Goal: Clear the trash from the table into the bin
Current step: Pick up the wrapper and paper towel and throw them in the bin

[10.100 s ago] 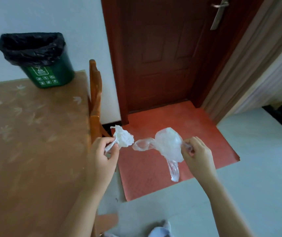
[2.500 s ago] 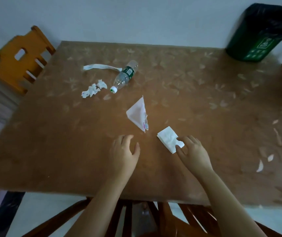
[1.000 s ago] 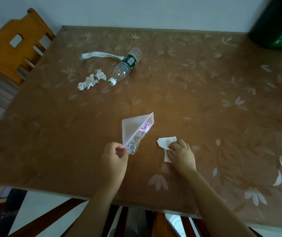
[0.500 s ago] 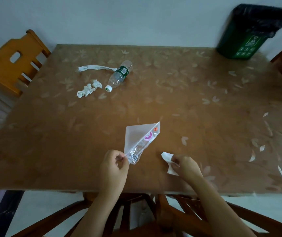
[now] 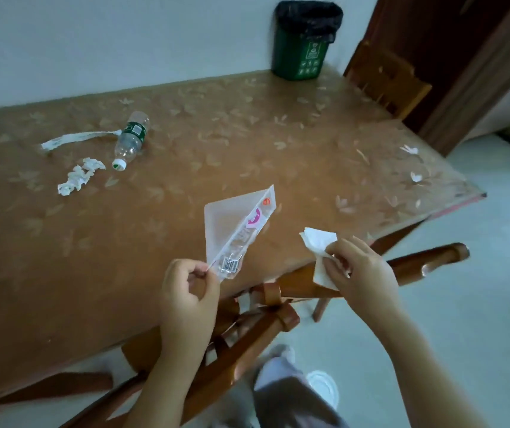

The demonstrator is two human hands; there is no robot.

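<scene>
In the head view, above the near edge of the table (image 5: 247, 134): pinching the clear wrapper (image 5: 232, 223) by its lower corner in the left hand (image 5: 185, 291), holding it slanted up and rightward; gripping the white tissue (image 5: 318, 240) in the curled fingers of the right hand (image 5: 360, 273). On the table's far right corner, well apart from both: facing the bin (image 5: 304, 47), lying ahead and rightward, nearer the right hand. Leaving the bottle (image 5: 130, 139), crumpled paper (image 5: 77, 179) and paper strip (image 5: 71, 139) at far left.

Left hand (image 5: 187, 293) pinches a clear wrapper (image 5: 235, 230) by its corner. Right hand (image 5: 360, 268) grips a white tissue (image 5: 318, 242). Green bin (image 5: 304, 41) stands at the table's (image 5: 247, 143) far corner.
</scene>
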